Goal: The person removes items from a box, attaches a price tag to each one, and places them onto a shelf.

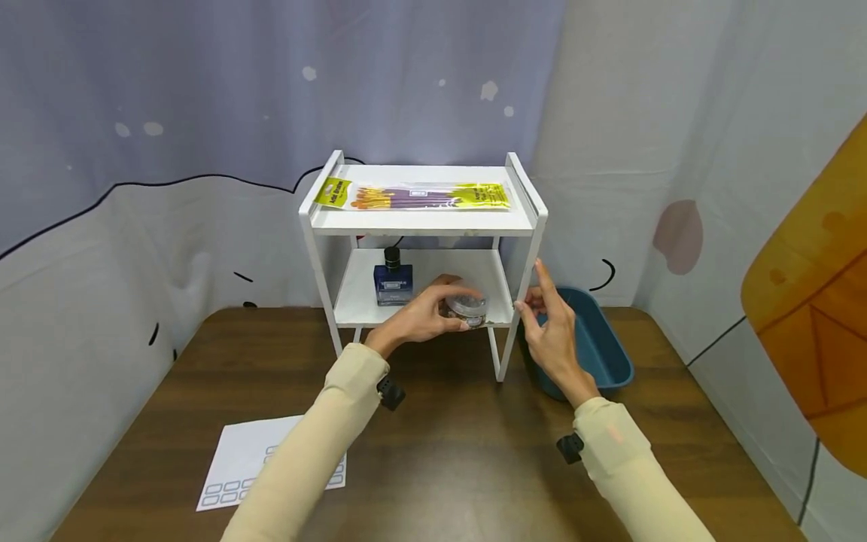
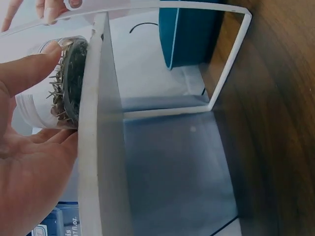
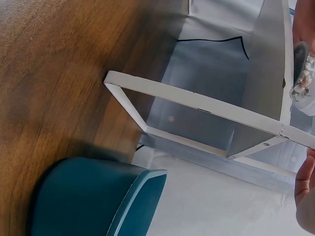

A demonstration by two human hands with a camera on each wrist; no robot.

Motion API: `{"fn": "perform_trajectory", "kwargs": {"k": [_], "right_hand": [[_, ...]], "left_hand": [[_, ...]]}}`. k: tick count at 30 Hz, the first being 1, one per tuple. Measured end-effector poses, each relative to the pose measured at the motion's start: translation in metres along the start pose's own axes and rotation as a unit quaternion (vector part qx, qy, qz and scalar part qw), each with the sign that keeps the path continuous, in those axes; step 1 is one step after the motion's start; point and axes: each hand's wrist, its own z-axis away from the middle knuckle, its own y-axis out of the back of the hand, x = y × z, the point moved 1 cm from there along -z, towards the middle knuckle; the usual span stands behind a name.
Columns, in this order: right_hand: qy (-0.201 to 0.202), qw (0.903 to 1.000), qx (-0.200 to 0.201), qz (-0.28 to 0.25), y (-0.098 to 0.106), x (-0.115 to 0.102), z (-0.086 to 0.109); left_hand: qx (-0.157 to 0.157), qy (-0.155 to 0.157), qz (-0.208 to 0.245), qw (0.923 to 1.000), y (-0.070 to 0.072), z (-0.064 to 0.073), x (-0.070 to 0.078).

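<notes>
My left hand [image 1: 425, 310] grips a clear round jar of thumbtacks [image 1: 467, 309] at the front right of the lower shelf. Its thumb [image 2: 34, 71] lies along the jar's near side, with the other fingers around the far side. In the left wrist view the dark base of the jar sits against the shelf board [image 2: 89, 147]. My right hand [image 1: 552, 331] holds the right front post of the white two-tier rack [image 1: 423, 232], thumb at the front and index finger extended upward. A dark blue perfume bottle [image 1: 393, 284] stands on the lower shelf, left of the jar.
A pack of paintbrushes [image 1: 420, 197] lies on the top shelf. Behind my right hand, a teal bin [image 1: 599, 342] stands right of the rack. White paper with printed boxes [image 1: 254, 444] lies on the wooden table [image 1: 474, 459], partly under my left forearm. Curtains hang behind.
</notes>
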Motion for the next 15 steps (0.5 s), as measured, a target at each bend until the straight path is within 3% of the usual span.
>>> {"fn": "perform_trajectory", "kwargs": {"k": [6, 15], "right_hand": [[-0.003, 1.0000, 0.001, -0.005, -0.001, 0.000, 0.000], [-0.022, 0.9997, -0.003, -0.007, -0.001, -0.001, 0.000]], "left_hand": [[0.043, 0.003, -0.043, 0.9981, -0.004, -0.002, -0.003], [0.104, -0.005, -0.116, 0.9878, -0.013, 0.000, -0.006]]}}
